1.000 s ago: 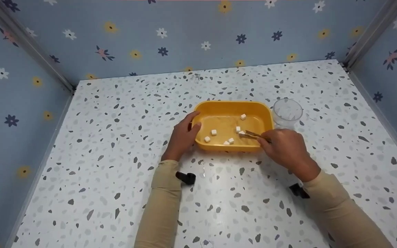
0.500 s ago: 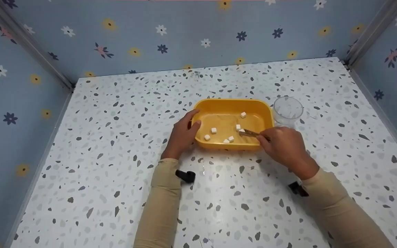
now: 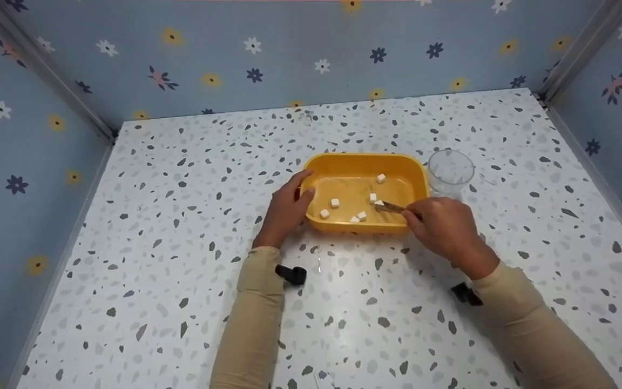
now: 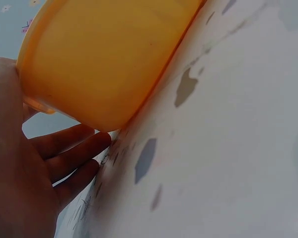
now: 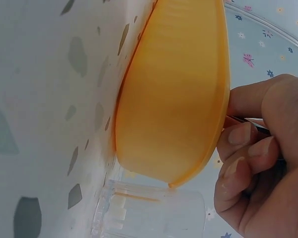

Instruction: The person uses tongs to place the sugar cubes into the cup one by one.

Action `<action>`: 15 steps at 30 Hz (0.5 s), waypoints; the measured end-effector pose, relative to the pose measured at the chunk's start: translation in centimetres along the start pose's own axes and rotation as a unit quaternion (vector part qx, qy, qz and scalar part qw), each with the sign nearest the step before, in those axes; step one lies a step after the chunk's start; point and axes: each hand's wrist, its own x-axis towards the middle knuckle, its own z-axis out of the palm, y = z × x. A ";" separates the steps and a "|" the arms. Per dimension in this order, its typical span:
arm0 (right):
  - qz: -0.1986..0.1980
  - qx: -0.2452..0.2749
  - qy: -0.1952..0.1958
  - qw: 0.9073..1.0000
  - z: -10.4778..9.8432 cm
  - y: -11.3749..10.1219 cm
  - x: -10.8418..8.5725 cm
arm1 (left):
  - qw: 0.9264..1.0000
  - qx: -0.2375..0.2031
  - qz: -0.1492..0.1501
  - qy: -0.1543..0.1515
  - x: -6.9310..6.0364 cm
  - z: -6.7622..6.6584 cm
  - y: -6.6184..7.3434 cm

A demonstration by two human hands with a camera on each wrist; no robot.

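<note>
A yellow plastic basin stands on the table, with several small white cubes scattered over its floor. My left hand holds the basin's left end, thumb over the rim and fingers along the outer wall. With my right hand I pinch a pair of tweezers, reaching in over the right rim. The tweezer tips are close together at a white cube, beside another cube. In the right wrist view the basin wall hides the tips, and only the tweezers' rear part shows between my fingers.
A clear plastic cup stands just right of the basin, behind my right hand. White pieces show near its bottom in the right wrist view. The speckled table is bounded by flowered blue panels at back and sides.
The tweezer tips, spread a second ago, have come together at the white cube. Both hands stay in place on the basin and tweezers. The view has shifted slightly.
</note>
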 end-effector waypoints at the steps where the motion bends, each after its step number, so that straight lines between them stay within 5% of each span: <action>1: 0.000 0.000 0.000 1.000 0.0 0.0 0.0 | 1.000 -0.001 -0.001 -0.001 0.0 0.0 0.0; 15: -0.018 -0.002 0.031 0.999 0.5 0.3 -0.3 | 1.000 -0.004 -0.002 -0.007 0.1 0.1 -0.1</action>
